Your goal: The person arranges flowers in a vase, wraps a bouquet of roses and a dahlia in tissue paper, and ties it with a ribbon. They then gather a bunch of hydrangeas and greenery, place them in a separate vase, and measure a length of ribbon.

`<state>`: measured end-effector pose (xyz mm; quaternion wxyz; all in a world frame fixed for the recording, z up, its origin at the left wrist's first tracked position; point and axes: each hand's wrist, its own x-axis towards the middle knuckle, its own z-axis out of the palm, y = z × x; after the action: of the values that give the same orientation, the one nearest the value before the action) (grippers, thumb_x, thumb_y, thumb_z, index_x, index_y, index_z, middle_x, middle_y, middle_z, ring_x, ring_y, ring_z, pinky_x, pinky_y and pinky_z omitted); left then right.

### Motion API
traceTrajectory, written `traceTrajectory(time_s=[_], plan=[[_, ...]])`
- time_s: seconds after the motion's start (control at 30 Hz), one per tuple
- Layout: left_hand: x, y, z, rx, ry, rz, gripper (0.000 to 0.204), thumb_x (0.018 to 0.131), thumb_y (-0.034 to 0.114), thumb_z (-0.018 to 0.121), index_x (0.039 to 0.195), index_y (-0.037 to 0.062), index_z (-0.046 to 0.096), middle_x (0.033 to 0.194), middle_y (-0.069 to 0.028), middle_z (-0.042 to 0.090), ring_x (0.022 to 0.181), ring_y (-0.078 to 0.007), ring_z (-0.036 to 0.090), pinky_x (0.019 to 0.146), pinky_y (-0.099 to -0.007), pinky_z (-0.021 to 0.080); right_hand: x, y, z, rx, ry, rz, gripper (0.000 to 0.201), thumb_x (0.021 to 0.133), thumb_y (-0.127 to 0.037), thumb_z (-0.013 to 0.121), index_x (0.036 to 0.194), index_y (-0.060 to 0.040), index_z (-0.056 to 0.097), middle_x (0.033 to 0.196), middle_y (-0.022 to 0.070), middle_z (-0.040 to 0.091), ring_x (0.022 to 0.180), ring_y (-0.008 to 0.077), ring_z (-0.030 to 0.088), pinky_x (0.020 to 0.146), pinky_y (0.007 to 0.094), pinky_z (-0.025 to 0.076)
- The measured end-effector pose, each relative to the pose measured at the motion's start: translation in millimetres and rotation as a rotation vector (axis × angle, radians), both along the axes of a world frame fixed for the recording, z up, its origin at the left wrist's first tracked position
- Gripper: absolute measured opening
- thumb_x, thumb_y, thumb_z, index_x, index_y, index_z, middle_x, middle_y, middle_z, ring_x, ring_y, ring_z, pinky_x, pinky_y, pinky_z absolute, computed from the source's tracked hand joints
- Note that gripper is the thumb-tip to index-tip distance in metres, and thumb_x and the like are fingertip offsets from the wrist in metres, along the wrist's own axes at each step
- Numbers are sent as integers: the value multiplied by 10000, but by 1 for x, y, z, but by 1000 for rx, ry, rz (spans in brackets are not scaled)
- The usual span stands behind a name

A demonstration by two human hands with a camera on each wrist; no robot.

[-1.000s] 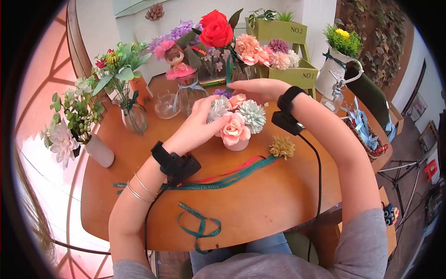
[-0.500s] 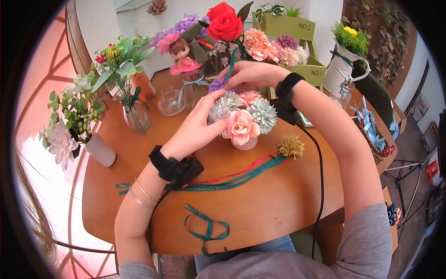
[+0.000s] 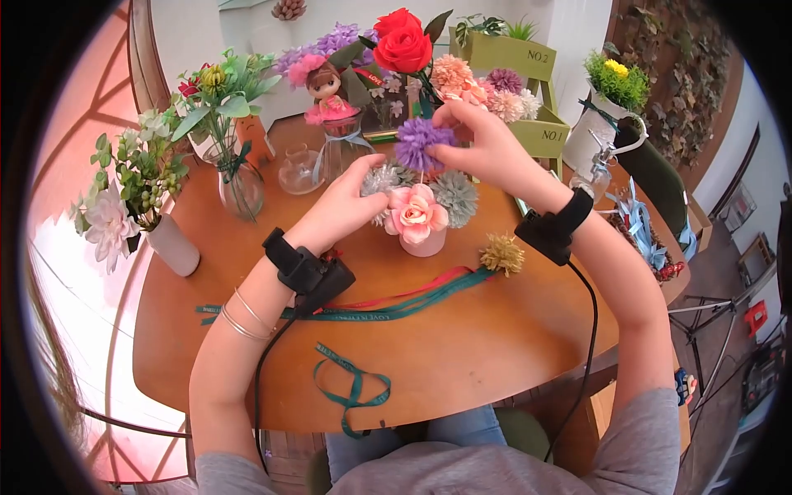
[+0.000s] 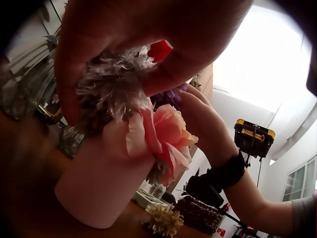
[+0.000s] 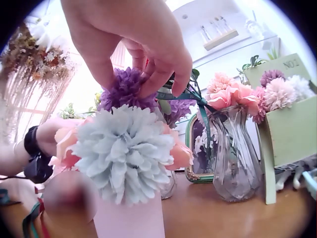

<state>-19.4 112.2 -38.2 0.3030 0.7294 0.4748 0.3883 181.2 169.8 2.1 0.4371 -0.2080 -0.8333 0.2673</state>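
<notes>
My right hand [image 3: 488, 148] pinches a purple artificial flower [image 3: 422, 144] by its head, above the other blooms. A short bit of pale stem shows beneath it. With thumb and fingers, my left hand [image 3: 340, 205] holds a silvery white flower [image 4: 116, 82] at the left side of the arrangement. A pink rose [image 3: 417, 213] faces the front, and a pale blue-grey flower [image 5: 124, 153] sits at the right. All stand in a small pink pot [image 4: 101, 183] on the table. The pot's opening is hidden by the blooms.
Green and red ribbons [image 3: 388, 313] lie in front of the pot, with a gold flower [image 3: 502, 254] at their right end. A loose green ribbon [image 3: 356, 388] lies nearer me. Behind stand glass vases, a doll [image 3: 328, 91], a red rose [image 3: 403, 41] and green planter boxes [image 3: 540, 136].
My right hand has risen from behind the arrangement, lifting the purple flower up above the blooms. My left hand stays at the left side of the arrangement.
</notes>
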Motion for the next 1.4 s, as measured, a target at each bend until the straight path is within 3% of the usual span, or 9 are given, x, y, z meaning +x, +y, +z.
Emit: traceTrajectory(time_s=[0.13,0.3,0.5,0.63,0.8,1.07,1.2,1.27,1.4], plan=[[1,3,4,-22,-55,-15,559,710,65,469,1247,26,316,1226,-106,375,1096,-145,375,887,-249,326,5,-7,-9,348,-217,-66,283,679,-91,584,953,-39,537,768,102,512,726,201,533,661,293,443],[0,18,8,-140,-244,-54,592,663,59,425,1239,-14,313,1177,-127,414,962,-161,449,760,-235,378,8,-12,-17,356,-354,-65,315,704,-199,592,995,-80,585,900,128,501,816,267,496,741,338,417],[2,23,11,-217,-184,-61,628,643,33,373,1267,38,302,1233,-88,355,975,-116,400,659,-167,349,16,-19,-15,283,-326,-48,299,781,-139,485,1071,-83,533,931,132,490,922,260,454,811,327,373],[-3,20,8,-130,-290,1,603,671,64,373,1269,45,296,1236,-89,355,1013,-137,401,713,-192,364,22,-9,-12,192,-188,-33,312,781,-49,431,1077,-85,524,1016,104,477,946,254,443,853,348,349],[-14,-2,26,-178,14,144,506,791,231,417,1256,63,312,1248,-77,344,1166,-163,314,886,-320,329,26,-16,-13,362,-334,-9,348,756,-6,418,1079,-82,522,1091,83,466,989,246,418,873,331,336],[3,-2,32,-216,-14,27,501,848,389,409,1246,95,334,1242,-56,358,1159,-159,325,910,-315,306,27,-22,-20,342,-390,-3,389,758,15,396,1122,-83,489,1089,79,471,1022,226,412,887,307,326],[-6,7,30,-90,84,113,518,843,395,418,1252,91,326,1231,-51,380,1126,-150,357,893,-302,319,47,0,-19,76,-178,-83,380,789,-7,364,1157,-59,445,1081,80,477,995,156,447,861,269,353],[-19,6,23,2,61,174,463,837,336,459,1204,66,377,1141,-48,451,1045,-133,416,862,-280,342,62,21,-28,-264,-350,-180,429,786,-19,405,1213,-43,373,1116,100,469,1009,155,449,871,271,349],[-30,-31,30,57,370,52,257,817,185,486,990,-4,514,855,-42,536,705,-90,513,646,-238,431,65,24,-41,-330,-663,-135,505,777,-38,458,1256,-33,300,1170,97,447,1043,145,439,893,268,335]])
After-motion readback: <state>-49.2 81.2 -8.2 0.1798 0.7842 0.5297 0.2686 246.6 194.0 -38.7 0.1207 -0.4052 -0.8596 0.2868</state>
